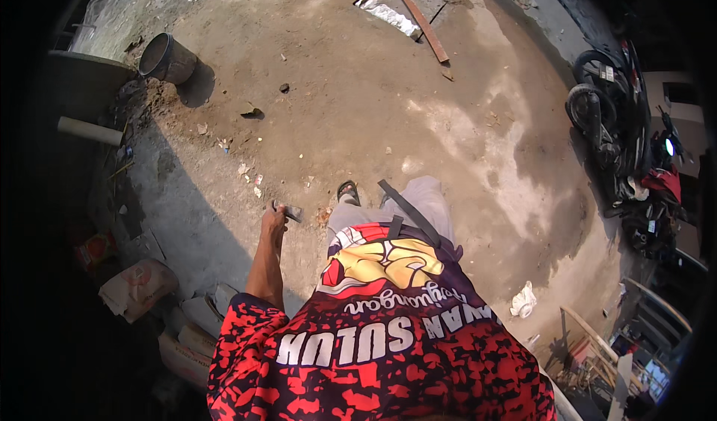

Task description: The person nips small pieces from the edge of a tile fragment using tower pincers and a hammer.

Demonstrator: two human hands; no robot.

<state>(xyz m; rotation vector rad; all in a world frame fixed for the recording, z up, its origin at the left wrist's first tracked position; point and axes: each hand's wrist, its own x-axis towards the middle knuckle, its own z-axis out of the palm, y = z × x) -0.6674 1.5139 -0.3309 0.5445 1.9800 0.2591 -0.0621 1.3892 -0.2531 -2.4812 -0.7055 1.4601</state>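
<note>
My left hand (275,219) hangs beside my left leg, its fingers closed round a small tool with a flat grey blade (294,213). The grip hides most of the tool, so I cannot tell its exact kind. My right hand does not show. I wear a red and black patterned shirt (321,376) and light grey trousers (429,197). A dark strap (409,213) lies across the trousers, and one dark sandal (348,190) shows in front of me.
A dark bucket (169,60) stands at the far left near a pale pipe (91,131). Filled sacks (139,289) lie on the near left. Ahead, a reddish-brown bar (418,18) crosses a square ground cover (388,16). Motorcycles (609,115) line the right; crumpled white litter (524,300) lies nearer.
</note>
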